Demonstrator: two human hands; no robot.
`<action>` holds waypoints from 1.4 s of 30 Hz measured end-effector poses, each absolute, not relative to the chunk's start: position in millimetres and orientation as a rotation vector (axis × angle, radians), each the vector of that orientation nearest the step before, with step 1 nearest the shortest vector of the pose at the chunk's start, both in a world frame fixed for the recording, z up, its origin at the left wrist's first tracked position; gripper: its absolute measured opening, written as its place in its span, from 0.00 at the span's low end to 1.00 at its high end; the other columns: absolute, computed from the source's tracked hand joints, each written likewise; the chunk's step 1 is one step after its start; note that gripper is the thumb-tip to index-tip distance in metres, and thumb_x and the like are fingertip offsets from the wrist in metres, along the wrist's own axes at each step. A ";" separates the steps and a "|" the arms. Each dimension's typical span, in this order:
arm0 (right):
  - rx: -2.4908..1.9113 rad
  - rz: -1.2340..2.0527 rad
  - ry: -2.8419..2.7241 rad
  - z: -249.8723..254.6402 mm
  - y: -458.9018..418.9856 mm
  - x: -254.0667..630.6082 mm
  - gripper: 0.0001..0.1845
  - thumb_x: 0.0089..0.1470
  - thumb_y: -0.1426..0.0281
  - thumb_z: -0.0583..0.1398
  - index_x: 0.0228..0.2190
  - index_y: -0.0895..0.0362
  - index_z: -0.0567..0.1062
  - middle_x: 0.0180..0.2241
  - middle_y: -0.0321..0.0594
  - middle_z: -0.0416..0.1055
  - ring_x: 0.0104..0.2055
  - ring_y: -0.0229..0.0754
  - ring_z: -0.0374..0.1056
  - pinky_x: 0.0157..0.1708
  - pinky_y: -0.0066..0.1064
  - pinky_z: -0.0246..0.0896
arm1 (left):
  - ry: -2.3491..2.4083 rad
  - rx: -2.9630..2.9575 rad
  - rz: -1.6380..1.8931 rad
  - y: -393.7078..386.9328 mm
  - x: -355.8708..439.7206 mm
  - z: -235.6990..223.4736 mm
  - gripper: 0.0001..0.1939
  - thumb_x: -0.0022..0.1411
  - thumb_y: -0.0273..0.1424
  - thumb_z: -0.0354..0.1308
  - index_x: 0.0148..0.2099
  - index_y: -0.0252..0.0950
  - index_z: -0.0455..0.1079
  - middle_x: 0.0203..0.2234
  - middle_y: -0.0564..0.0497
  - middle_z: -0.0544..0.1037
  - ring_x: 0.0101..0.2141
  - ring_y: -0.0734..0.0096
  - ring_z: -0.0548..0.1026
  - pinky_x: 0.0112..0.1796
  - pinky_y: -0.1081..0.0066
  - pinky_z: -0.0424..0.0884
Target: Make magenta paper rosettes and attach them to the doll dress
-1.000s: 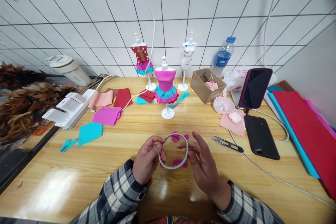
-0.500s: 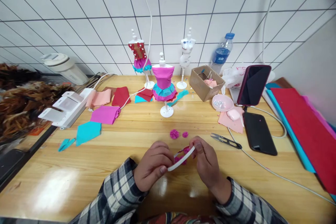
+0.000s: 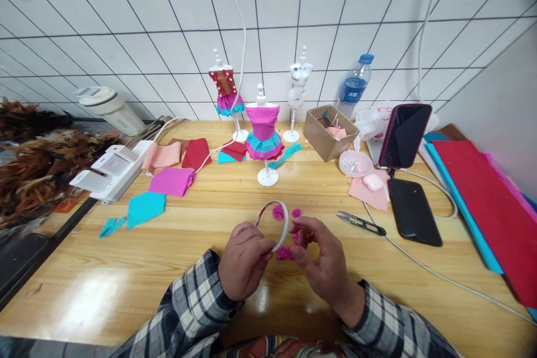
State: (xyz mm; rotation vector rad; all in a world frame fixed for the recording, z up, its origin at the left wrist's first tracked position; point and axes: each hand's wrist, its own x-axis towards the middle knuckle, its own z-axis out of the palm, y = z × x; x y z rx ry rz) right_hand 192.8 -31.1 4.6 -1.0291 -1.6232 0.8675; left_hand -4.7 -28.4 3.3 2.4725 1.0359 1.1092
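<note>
My left hand (image 3: 247, 262) pinches the near edge of a thin white ring that looks like a roll of narrow tape (image 3: 286, 228), tipped up on its side with a reddish inner face showing. To its right, my right hand (image 3: 322, 257) has thumb and fingers apart and holds nothing visible. Those fingertips hover beside pleated magenta fabric rosettes: a cluster (image 3: 286, 253) lies under the ring, and a larger one (image 3: 278, 212) and a smaller one (image 3: 296, 212) lie farther back on the table. Another rosette is partly hidden behind my right fingers.
Small dressed mannequins, one in a magenta top (image 3: 262, 123), stand at the back. Fabric pieces (image 3: 146, 210) lie left. Rightward are thread snips (image 3: 361, 223), a bead bowl (image 3: 356, 164), a cardboard box (image 3: 329, 140), a black phone (image 3: 415, 212) and a water bottle (image 3: 354, 86).
My right hand has let go of the tape roll and opened beside it. My left hand has turned the roll more upright, with its opening now facing me.
</note>
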 end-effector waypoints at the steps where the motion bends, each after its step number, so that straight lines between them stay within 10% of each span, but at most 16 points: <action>1: -1.045 0.861 -1.626 4.1 -31.3 191.8 0.18 0.56 0.65 0.61 0.48 0.52 0.68 0.36 0.38 0.70 0.32 0.37 0.67 0.32 0.29 0.66 | 1.036 2.512 1.073 -28.6 -4.8 2.3 0.09 0.62 0.25 0.50 0.44 0.38 0.66 0.25 0.51 0.74 0.30 0.67 0.71 0.43 0.61 0.64; 16: -1.091 1.431 -1.489 7.8 -23.9 186.5 0.08 0.54 0.66 0.61 0.28 0.56 0.68 0.33 0.38 0.76 0.29 0.35 0.70 0.27 0.26 0.66 | 0.994 2.560 0.973 -27.6 -3.1 5.2 0.10 0.57 0.23 0.54 0.43 0.36 0.66 0.22 0.52 0.72 0.26 0.68 0.66 0.35 0.64 0.60; 25: -1.126 0.914 -1.685 -1.2 -26.9 185.6 0.18 0.56 0.69 0.60 0.49 0.51 0.72 0.43 0.42 0.74 0.29 0.35 0.69 0.27 0.27 0.68 | 1.128 2.484 0.999 -27.9 -2.2 7.5 0.08 0.57 0.23 0.53 0.40 0.36 0.67 0.22 0.51 0.73 0.26 0.68 0.69 0.35 0.65 0.61; 31: -1.151 0.717 -1.741 1.4 -25.4 186.5 0.04 0.56 0.70 0.61 0.31 0.53 0.77 0.31 0.38 0.73 0.31 0.38 0.69 0.30 0.28 0.66 | 1.230 2.484 0.918 -26.9 -3.9 6.6 0.06 0.59 0.26 0.52 0.38 0.36 0.69 0.20 0.52 0.72 0.23 0.69 0.68 0.33 0.65 0.61; 42: -0.960 0.317 -1.897 12.0 -39.1 193.5 0.07 0.57 0.75 0.57 0.32 0.52 0.73 0.30 0.38 0.73 0.32 0.39 0.70 0.35 0.31 0.65 | 1.239 1.877 1.321 -30.1 -9.3 11.7 0.12 0.64 0.33 0.50 0.29 0.37 0.68 0.18 0.53 0.67 0.23 0.69 0.66 0.30 0.68 0.63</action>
